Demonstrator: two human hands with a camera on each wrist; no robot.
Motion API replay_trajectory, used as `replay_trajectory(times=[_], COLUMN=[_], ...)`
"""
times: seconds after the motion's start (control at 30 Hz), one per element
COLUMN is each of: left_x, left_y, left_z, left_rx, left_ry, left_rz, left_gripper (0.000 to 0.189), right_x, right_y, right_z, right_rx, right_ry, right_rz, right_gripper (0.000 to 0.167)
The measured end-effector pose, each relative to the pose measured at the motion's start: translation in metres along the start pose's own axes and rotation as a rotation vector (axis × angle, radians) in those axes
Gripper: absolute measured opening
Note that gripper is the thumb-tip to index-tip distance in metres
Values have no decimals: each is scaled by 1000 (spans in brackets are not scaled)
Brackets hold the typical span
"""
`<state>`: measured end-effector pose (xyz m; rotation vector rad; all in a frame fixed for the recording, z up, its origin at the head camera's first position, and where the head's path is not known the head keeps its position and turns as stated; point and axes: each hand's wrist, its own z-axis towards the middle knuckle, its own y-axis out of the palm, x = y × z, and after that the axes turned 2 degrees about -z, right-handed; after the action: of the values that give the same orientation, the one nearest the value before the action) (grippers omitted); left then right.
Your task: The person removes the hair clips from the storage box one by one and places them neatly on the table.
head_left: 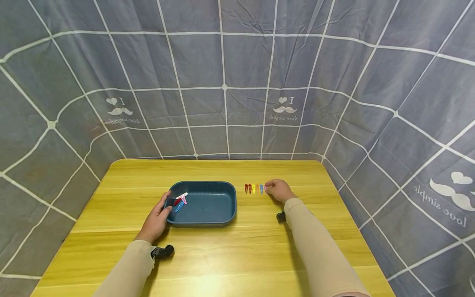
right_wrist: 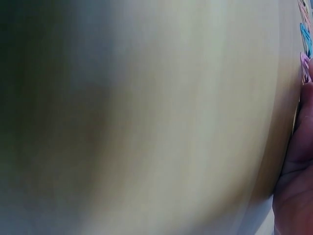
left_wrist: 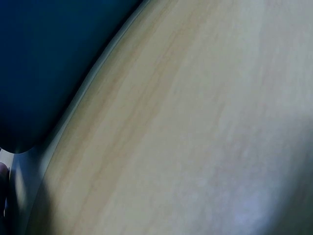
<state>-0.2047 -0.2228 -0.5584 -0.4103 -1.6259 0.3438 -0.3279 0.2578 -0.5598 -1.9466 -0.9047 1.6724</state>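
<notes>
My left hand (head_left: 155, 220) grips the left end of a dark blue plastic tray (head_left: 226, 222), its fingers and thumb at the rim. Inside, at that end, lie several snap hair clips: a blue one (head_left: 179, 206), a pink one (head_left: 184, 199), plus white and red. To the right of the tray, a row of upright hair clips on the table runs red (head_left: 246, 188), red, yellow (head_left: 254, 189), orange (head_left: 257, 188), blue (head_left: 261, 188). At the row's right end my right hand (head_left: 280, 190) pinches a pinkish-purple hair clip (right_wrist: 305, 63), partly hidden by the fingertips.
The wooden table (head_left: 230, 255) carries the tray and the row of clips. A grey curtain (head_left: 196, 62) with white grid lines hangs behind it and on both sides. Each wrist wears a small black camera, such as the left wrist camera (head_left: 162, 252).
</notes>
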Motion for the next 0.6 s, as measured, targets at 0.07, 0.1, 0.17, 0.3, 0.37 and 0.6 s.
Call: replay_trajectory(times=[0.07, 0.1, 0.17, 0.3, 0.37, 0.6], left_x=[0, 0, 0, -1, -1, 2], left_y=[0, 0, 0, 1, 1, 0], left_z=[-1, -1, -1, -1, 0, -1], left_rx=[-1, -1, -3, 0, 4, 7], left_ry=[-1, 2, 6, 21, 24, 27], left_rz=[-2, -2, -3, -4, -3, 1], left_gripper=[60, 59, 59, 59, 59, 59], right_x=[1, 1, 2, 3, 1, -42], right_y=[-1, -2, -4, -9, -12, -16], right_z=[1, 1, 1, 2, 2, -1], right_rx=[-6, -9, -13, -7, 4, 52], right_ry=[-8, -9, -13, 3, 8, -70], right_rz=[-3, -3, 1, 35, 46, -21], right_gripper=[32, 33, 36, 41, 42, 41])
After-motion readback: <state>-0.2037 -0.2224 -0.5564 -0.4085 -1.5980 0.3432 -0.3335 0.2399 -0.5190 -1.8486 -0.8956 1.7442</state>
